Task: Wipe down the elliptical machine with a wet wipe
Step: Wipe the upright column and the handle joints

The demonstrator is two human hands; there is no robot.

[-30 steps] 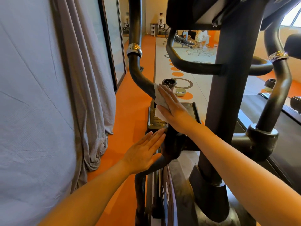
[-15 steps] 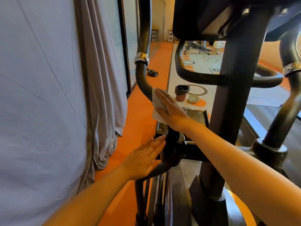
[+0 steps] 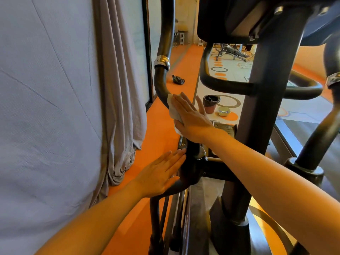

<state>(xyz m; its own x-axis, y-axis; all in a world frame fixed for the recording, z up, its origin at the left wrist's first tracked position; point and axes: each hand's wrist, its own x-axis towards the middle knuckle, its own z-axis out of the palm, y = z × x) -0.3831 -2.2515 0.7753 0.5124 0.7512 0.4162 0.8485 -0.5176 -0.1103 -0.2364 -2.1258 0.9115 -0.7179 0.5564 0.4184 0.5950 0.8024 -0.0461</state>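
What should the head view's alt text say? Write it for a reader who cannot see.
A person's right hand presses a white wet wipe flat against the elliptical's curved black handlebar. The left hand, fingers straight, rests on the joint below. A grey curtain hangs at left.

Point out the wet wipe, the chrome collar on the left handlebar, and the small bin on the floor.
wet wipe (image 3: 173, 109), head view, exposed left edge.
chrome collar (image 3: 161, 62), head view, front face.
small bin (image 3: 211, 104), head view, outer wall.

grey curtain (image 3: 117, 89) left – bin (image 3: 211, 103), small tray (image 3: 224, 111) beside | black bag (image 3: 178, 79) on orange floor (image 3: 161, 129)
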